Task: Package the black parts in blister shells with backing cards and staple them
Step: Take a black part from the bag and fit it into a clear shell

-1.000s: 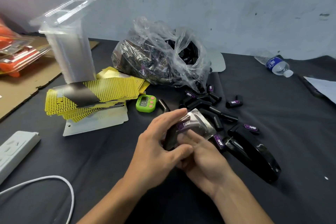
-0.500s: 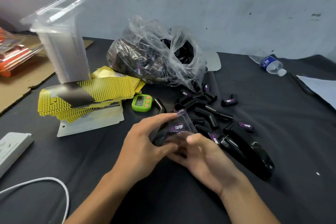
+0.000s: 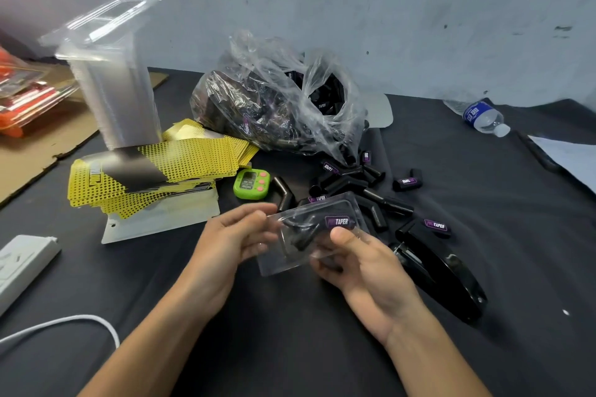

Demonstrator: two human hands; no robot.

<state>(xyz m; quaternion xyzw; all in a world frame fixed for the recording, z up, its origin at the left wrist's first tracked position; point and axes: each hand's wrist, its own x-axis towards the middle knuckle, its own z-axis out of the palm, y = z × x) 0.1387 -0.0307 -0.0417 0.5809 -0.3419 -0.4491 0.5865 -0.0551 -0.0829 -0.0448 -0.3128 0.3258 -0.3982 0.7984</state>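
A clear blister shell point(image 3: 290, 259) with black parts point(image 3: 301, 229) inside it, one bearing a purple label, is held above the dark table. My right hand point(image 3: 361, 264) pinches its right side, thumb on top. My left hand point(image 3: 232, 242) is at the shell's left edge with loosely curled fingers, touching or just off it. Loose black parts point(image 3: 371, 193) lie behind the shell. A black stapler point(image 3: 445, 274) lies to the right. Yellow dotted backing cards point(image 3: 154, 174) are piled at the left, beside a tall stack of empty shells point(image 3: 109, 87).
A plastic bag point(image 3: 277, 100) full of black parts sits at the back centre. A green timer point(image 3: 251, 184) lies by the cards. A white power strip point(image 3: 22, 264) and cable point(image 3: 64, 322) are at the left, a water bottle point(image 3: 480, 116) at the back right.
The shell has turned flat and face up between my hands. My left hand has slid off its top to its left edge. My right thumb now presses on top.
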